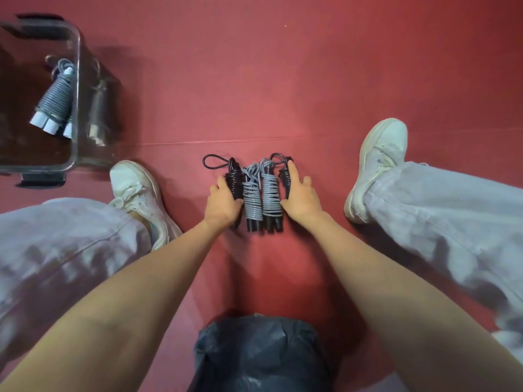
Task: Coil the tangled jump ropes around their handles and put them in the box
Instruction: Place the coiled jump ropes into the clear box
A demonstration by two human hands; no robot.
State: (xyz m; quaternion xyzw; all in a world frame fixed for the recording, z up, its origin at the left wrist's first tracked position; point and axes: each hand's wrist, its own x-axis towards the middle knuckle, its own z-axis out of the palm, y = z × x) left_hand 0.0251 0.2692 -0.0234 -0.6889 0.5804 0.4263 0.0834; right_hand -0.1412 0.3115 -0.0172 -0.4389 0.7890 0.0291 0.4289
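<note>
Four coiled bundles lie side by side on floor, long axes pointing away from us. Left hand grips left black bundle. Right hand holds right black bundle, forefinger along it. Grey bundles between. Box well off far-left, so we judge left arm nearer.

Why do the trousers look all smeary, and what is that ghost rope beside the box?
Head view: the trousers smear with motion blur at the wide-angle edges; the ghost looks like the coiled rope mirrored in the clear box wall.
</note>
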